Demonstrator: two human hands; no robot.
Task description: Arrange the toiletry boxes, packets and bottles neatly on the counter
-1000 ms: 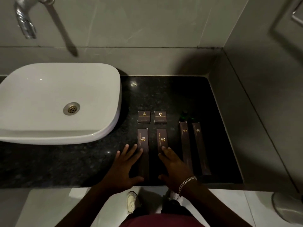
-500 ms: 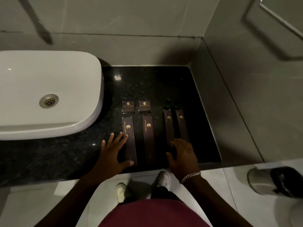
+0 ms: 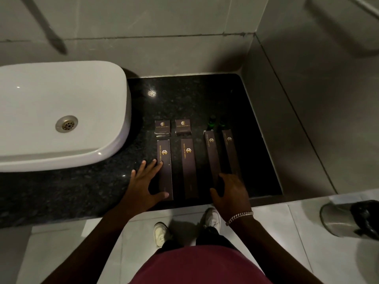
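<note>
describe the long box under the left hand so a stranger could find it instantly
Start at the white basin; on the black counter to its right lie four long dark boxes side by side. The one meant is nearest the basin, below a small square box. Alone among them, it has the left hand resting along its edge.

The scene is dim and grainy. A small glare spot sits on the polished black speckled stone desk (image 3: 184,99). Soft shadows fall across the grey wall tiles (image 3: 143,17); wide-angle bending curves the edges.

1 head-worn view, looking steeply down, close over black counter (image 3: 184,99) beside basin (image 3: 61,103)
</note>
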